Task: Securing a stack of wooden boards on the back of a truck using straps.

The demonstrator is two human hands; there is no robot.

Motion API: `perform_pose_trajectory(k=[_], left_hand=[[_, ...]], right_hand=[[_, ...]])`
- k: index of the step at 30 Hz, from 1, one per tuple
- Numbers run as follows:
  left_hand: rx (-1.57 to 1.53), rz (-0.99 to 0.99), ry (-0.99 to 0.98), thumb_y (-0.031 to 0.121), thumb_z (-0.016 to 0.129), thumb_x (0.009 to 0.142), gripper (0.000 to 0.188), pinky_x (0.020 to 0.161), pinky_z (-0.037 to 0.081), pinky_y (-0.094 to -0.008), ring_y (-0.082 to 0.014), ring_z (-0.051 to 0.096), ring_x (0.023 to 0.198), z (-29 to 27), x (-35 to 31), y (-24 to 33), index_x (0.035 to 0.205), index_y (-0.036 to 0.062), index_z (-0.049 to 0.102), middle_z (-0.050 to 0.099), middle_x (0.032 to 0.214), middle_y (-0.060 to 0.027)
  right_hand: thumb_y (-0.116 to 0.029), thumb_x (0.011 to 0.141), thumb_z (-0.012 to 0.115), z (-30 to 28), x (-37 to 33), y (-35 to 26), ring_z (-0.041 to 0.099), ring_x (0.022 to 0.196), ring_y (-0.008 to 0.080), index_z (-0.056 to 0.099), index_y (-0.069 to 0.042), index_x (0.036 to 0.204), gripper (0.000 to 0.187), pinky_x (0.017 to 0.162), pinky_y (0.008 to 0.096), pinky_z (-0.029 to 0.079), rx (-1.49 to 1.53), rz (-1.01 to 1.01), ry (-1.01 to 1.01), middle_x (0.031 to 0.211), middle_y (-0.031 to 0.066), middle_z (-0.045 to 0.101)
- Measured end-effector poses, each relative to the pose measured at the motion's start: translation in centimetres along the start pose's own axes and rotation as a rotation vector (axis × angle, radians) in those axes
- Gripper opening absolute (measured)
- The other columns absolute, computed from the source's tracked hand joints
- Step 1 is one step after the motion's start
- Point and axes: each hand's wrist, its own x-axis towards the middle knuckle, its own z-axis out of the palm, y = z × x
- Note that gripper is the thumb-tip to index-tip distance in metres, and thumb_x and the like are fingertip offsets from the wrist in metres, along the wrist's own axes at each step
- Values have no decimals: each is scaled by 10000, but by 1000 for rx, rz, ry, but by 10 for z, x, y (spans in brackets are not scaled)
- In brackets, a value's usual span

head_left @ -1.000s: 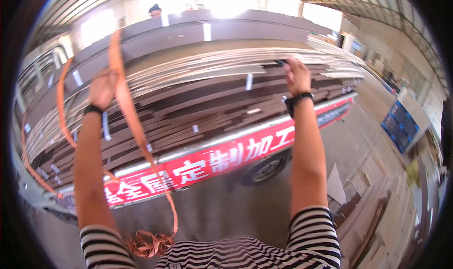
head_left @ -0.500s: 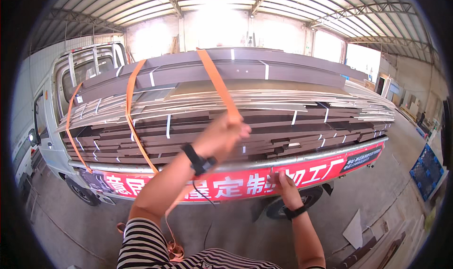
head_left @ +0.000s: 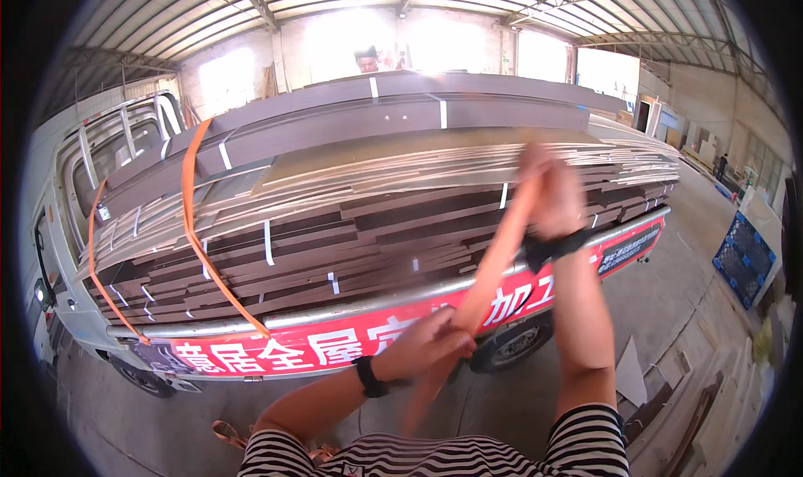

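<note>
A loose orange strap [head_left: 499, 264] stretches slantwise between my two hands in front of the loaded truck. My left hand [head_left: 429, 343] is closed around its lower part by the red banner, and a tail of strap hangs below. My right hand [head_left: 554, 191], blurred by motion, is raised near the right part of the load and closed on the strap's upper part. Behind them lie stacked dark brown boards [head_left: 335, 217] with white bands, thin pale-edged sheets [head_left: 401, 155] and long boxed pieces on top. Two more orange straps, one of them the nearer strap [head_left: 191, 205], cross the load at left.
The truck's side rail [head_left: 368, 300] and red banner [head_left: 293, 347] run below the load; a wheel [head_left: 519, 343] shows underneath. Another person's head [head_left: 366, 60] rises behind the load. Right are a blue pallet [head_left: 744, 255] and boards on the floor. Loose strap [head_left: 230, 433] lies lower left.
The middle strap no longer crosses the load and is now between my hands. My right hand has risen and taken hold; my left has come down. The view has shifted right, and another person's head has appeared.
</note>
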Motion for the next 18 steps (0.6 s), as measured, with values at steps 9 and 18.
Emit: perform_pose_trajectory(k=[9, 18], left_hand=[[273, -276, -363, 274, 629, 848, 354, 748, 479, -317, -151, 589, 821, 16, 26, -95, 1126, 72, 545, 628, 883, -60], [546, -416, -172, 294, 604, 867, 359, 758, 473, -345, -242, 625, 873, 29, 0, -305, 1112, 40, 540, 654, 938, -124]], right_hand=[[-126, 918, 525, -132, -43, -4, 526, 538, 85, 535, -61, 946, 72, 492, 198, 468, -226, 255, 227, 669, -9, 531], [-40, 841, 557, -198, -107, 17, 423, 517, 56, 486, -68, 1029, 203, 479, 201, 360, -519, 352, 261, 686, -25, 462]])
